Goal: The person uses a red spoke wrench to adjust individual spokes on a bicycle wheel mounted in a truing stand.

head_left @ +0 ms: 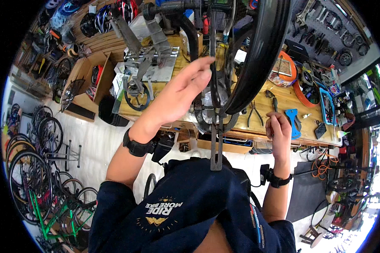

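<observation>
A bicycle wheel with a black rim (259, 55) stands upright in a metal stand, seen almost edge-on. A slotted grey metal bar (216, 147) of the stand points toward my chest. My left hand (183, 92) is raised at the wheel's left side, fingers stretched out and nothing in them. Its fingertips come close to the stand's upright; I cannot tell if they touch. Over the bench's front edge, my right hand (279, 128) has its fingers curled together. A dark-handled screwdriver (275, 103) reaches to those fingertips, but whether they grip it is unclear.
On the wooden bench (240, 121) lie pliers (255, 114), a blue tool (293, 122) and an orange round container (306, 95). A metal fixture (152, 63) stands at left, beyond an open cardboard box (90, 82). Several bicycles (33, 181) stand at the far left.
</observation>
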`<state>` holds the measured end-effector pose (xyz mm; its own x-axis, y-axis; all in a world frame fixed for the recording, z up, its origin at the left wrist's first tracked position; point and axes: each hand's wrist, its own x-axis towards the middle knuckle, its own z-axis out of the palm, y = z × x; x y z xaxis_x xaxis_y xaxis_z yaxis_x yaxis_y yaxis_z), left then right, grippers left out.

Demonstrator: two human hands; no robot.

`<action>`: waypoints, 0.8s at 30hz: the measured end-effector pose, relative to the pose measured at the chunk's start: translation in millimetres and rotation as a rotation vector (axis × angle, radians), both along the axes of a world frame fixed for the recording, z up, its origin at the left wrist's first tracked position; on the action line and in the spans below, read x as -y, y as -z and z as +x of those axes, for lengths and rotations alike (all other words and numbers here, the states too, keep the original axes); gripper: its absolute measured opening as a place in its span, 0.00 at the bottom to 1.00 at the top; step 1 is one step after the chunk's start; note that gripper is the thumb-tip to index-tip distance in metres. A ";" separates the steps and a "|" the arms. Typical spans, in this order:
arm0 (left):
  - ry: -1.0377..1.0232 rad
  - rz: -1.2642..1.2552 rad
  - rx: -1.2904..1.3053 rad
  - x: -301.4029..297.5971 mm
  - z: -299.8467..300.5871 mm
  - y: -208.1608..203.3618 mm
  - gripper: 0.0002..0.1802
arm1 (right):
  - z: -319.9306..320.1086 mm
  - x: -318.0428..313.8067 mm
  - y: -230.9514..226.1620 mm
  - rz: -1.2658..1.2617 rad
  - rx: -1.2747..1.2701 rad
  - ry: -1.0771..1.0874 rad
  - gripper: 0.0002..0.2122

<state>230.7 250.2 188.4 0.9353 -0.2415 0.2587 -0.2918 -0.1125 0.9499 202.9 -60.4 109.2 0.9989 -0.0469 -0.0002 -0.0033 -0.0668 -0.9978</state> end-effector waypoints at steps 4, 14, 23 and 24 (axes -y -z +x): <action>0.121 -0.218 -0.052 14.0 19.0 -2.6 0.38 | -24.0 17.0 11.8 -0.036 -0.025 0.076 0.10; 0.208 -0.288 -0.394 7.5 46.7 37.7 0.50 | -57.3 25.9 43.6 -0.007 -0.096 0.110 0.08; 0.269 -0.137 -0.130 25.0 59.1 12.2 0.48 | -60.4 14.3 55.2 -0.081 -0.095 0.037 0.06; 0.294 -0.097 -0.096 21.5 64.0 15.4 0.47 | -61.6 12.1 55.9 -0.089 -0.098 0.041 0.06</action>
